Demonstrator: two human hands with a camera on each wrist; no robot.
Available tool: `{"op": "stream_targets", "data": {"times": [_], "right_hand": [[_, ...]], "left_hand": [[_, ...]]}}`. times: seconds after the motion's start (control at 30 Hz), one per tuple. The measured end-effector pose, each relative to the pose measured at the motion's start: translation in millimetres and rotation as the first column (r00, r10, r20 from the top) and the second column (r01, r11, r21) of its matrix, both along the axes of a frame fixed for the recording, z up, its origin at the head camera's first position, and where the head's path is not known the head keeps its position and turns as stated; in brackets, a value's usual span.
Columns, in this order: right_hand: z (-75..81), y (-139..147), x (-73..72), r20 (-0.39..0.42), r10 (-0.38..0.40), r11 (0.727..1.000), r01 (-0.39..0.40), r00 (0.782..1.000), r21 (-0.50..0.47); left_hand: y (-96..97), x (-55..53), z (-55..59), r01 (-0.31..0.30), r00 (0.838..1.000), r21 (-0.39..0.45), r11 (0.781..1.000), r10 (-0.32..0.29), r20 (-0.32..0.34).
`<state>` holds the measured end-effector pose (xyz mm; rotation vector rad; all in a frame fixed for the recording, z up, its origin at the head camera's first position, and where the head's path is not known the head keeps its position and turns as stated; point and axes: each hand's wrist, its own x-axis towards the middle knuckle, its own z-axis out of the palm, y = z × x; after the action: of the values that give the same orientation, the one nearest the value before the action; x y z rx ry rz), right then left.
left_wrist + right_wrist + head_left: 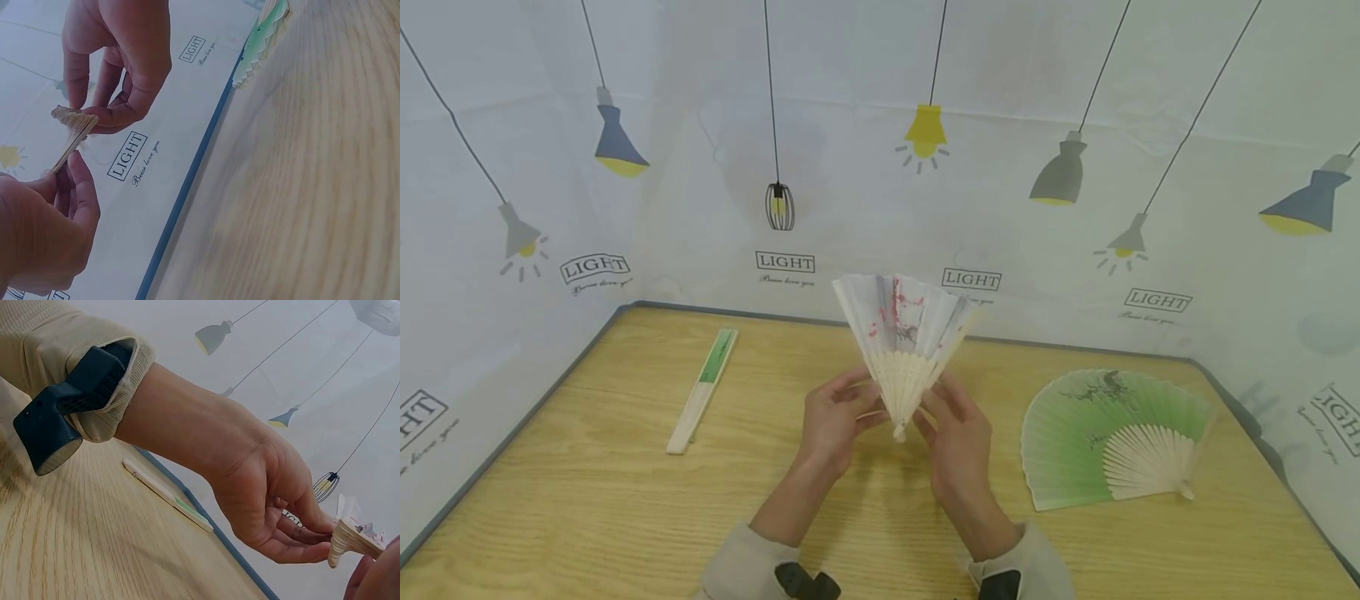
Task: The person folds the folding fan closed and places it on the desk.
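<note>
White folding fan, part-spread, held off table between two hands; lamp-print sheet behind, wooden table below; green fan lies spread on table, right side; left hand and right hand each pinch folding fan's ribs, fingers curled; closed fan lies on table, left side; red blotches on held leaf.

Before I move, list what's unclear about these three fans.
Head view: the back of the partly open white fan with red print, facing away.
Head view: dark marks on the slim, closed cream-and-green fan, too small to read.
Left wrist view: most of the spread green pleated fan, cut off by the top edge.
Right wrist view: most of the white fan's print, behind its stacked ribs.
</note>
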<state>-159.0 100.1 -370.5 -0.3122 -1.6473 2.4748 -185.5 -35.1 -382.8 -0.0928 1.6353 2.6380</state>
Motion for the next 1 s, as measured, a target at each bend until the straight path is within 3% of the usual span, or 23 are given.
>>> {"op": "stream_targets", "data": {"times": [0.4, 1.0], "right_hand": [[0.8, -0.4, 0.6, -0.004, 0.010, 1.000, -0.010, 1.000, 0.007], [-0.7, -1.1, 0.1, -0.040, 0.035, 0.999, -0.035, 0.999, 0.015]], "left_hand": [[0.8, 0.6, 1.6, -0.001, 1.000, -0.007, 1.000, 0.001, 0.009], [-2.7, 2.4, 0.7, 0.054, 0.998, -0.053, 0.997, -0.056, -0.027]]}}
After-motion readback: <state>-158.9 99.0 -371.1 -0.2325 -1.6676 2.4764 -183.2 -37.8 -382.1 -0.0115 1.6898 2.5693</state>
